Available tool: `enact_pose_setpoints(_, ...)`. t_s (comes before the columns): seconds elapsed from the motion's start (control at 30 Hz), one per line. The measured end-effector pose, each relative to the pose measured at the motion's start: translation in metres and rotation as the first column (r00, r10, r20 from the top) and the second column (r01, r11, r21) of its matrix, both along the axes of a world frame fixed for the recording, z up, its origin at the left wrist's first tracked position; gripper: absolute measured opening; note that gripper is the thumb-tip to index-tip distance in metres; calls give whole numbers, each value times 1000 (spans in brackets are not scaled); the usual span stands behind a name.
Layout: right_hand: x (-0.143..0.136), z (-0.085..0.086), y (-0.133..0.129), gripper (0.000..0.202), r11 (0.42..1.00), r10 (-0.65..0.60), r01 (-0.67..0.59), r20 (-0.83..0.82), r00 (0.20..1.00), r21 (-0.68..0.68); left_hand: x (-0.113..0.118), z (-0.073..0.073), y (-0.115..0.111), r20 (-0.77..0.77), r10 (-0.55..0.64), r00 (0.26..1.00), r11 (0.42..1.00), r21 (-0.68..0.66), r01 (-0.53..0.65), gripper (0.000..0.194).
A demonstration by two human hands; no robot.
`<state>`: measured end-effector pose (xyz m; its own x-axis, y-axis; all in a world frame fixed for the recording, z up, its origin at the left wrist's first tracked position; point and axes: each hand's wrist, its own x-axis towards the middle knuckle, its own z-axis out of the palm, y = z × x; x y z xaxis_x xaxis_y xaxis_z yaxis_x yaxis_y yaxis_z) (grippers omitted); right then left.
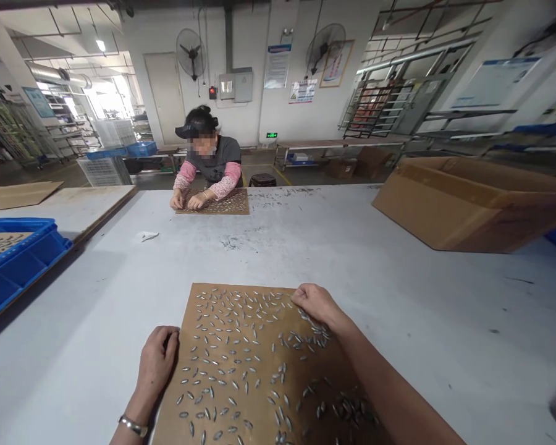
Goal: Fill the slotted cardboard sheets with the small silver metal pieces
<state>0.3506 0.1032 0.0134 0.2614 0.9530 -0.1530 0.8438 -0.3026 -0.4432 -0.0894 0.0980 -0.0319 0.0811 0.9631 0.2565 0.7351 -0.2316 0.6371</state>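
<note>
A brown cardboard sheet point(264, 346) lies on the white table in front of me, bearing rows of small silvery spindle-shaped pieces on its left and looser clusters on its right. My left hand point(160, 358), with a metal bracelet at the wrist, rests curled against the sheet's left edge; whatever its fingers hold, if anything, is hidden. At the sheet's top right corner, my right hand point(315, 303) is closed with its fingertips down by the pieces. Anything between those fingertips is too small to make out.
Across the table point(306, 235), a person point(208, 154) in pink sleeves bends over another sheet point(234, 203) of pieces. A large open carton point(454, 210) stands at right. A blue tray point(21, 266) sits at left, beside a flat cardboard piece point(16, 196).
</note>
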Motion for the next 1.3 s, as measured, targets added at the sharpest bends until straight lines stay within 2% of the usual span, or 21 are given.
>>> enact_pose_setpoints(0.13,8,2,-18,20,999,29,-30,91,995,10,-1,0,1,1,-3,1000,1000,-1,3,30)
enact_pose_setpoints(0.23,2,-4,-27,26,995,95,-89,229,969,-34,-1,0,1,-5,-6,1000,1000,12,6,30)
enact_pose_setpoints(0.37,-11,-10,-28,28,995,89,-68,317,944,-75,-1,0,1,-13,0,1000,1000,10,0,31)
enact_pose_setpoints(0.57,-18,-10,-22,29,995,68,-35,358,931,-98,-1,-2,1,-11,0,1000,1000,3,0,31)
enact_pose_setpoints(0.7,-16,-10,-16,29,994,88,-57,364,927,-96,-1,-3,1,-7,-5,1000,1000,12,5,32)
enact_pose_setpoints(0.9,-15,-1,1,29,962,265,-271,371,890,-37,-1,-2,1,-7,1,1000,1000,13,-1,32)
enact_pose_setpoints(1.03,-21,1,10,26,947,318,-312,381,868,-79,-1,-2,1,-8,9,1000,1000,3,-9,32)
enact_pose_setpoints(1.17,-12,5,10,27,955,295,-289,357,886,-71,-1,-1,0,-14,10,1000,1000,8,-10,33)
enact_pose_setpoints(1.3,8,10,-6,24,978,194,-209,296,935,17,-1,1,0,-20,-6,1000,1000,29,7,33)
